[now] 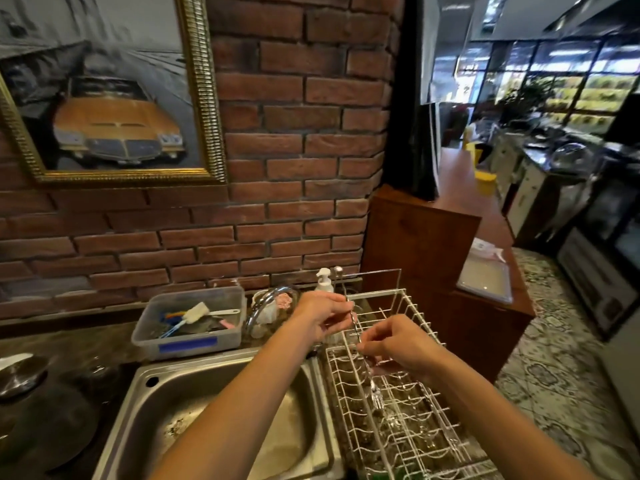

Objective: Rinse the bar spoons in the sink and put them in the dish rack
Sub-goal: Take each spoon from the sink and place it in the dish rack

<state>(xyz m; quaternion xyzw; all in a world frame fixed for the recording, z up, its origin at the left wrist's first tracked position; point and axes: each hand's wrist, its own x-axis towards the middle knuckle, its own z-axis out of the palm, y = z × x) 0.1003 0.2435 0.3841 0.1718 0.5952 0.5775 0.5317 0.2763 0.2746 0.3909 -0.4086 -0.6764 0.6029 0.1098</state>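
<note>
A single view is given, taken from a wide-angle camera worn on the person's head. It is aimed forward and somewhat down, so that both forearms are seen entering from the bottom edge and the hands are held close below the lens, near the middle of the frame. The sink (221, 403) is placed low and left, the dish rack (408, 403) low and right, both near at hand on the tabletop (69, 344). The brick wall (294, 133) is faced almost squarely at short range. Straight lines are bent toward the edges by the lens. At the right the room is seen receding far back, though blurred, so its depth can perhaps only be judged roughly.
</note>
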